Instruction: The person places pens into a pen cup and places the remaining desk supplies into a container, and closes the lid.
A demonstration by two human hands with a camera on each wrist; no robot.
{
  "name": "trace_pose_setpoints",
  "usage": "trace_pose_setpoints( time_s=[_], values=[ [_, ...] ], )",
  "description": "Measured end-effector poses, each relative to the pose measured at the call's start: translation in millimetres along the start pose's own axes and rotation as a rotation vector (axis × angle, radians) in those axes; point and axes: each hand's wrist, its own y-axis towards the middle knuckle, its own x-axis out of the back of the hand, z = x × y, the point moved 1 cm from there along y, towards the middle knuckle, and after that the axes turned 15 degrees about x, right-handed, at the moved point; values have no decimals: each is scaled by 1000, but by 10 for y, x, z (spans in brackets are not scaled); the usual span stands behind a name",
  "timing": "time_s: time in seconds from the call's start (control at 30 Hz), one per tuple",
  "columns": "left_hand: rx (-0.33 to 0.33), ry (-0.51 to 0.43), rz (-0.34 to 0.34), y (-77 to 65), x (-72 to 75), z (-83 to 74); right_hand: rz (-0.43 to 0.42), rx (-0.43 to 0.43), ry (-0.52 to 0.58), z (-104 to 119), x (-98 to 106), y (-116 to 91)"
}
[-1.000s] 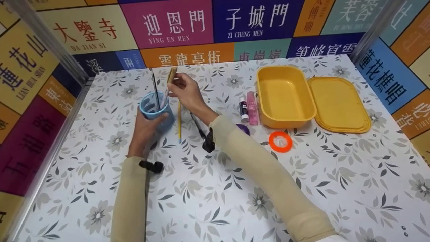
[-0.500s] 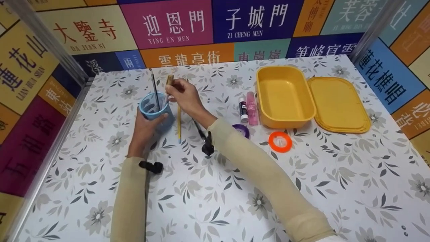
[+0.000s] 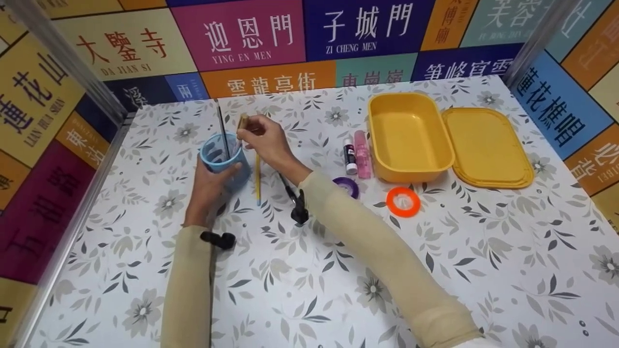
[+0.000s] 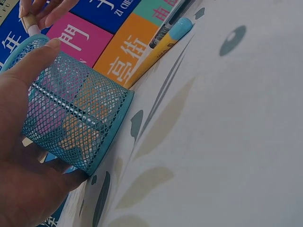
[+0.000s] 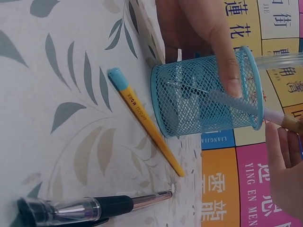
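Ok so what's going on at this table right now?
A person is putting pens into a blue mesh pen cup. The left hand grips the cup, and the right hand pinches a pen with a tan cap, its lower end already inside the cup beside a thin dark pen. A yellow pencil and a black pen lie on the table beside the cup. Further right sit an open yellow box and its lid.

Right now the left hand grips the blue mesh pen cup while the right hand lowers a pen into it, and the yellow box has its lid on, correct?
Not quite: the head view shows the yellow box open, its lid lying beside it. The rest holds.
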Motion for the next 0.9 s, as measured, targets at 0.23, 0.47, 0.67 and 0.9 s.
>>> trace_pose_setpoints(
  time_s=[0.23,0.47,0.67,0.9],
  values=[
    [-22,-37,12,-7,-10,22,44,-37,-71,-53,12,-44],
    [-21,20,-13,-1,-10,-5,73,-11,-137,-37,-1,-38],
    [-17,-18,2,-5,-15,3,100,0,-150,1,18,-65],
    [8,-67,21,-11,-11,14,102,9,-118,33,96,-153]
  ],
)
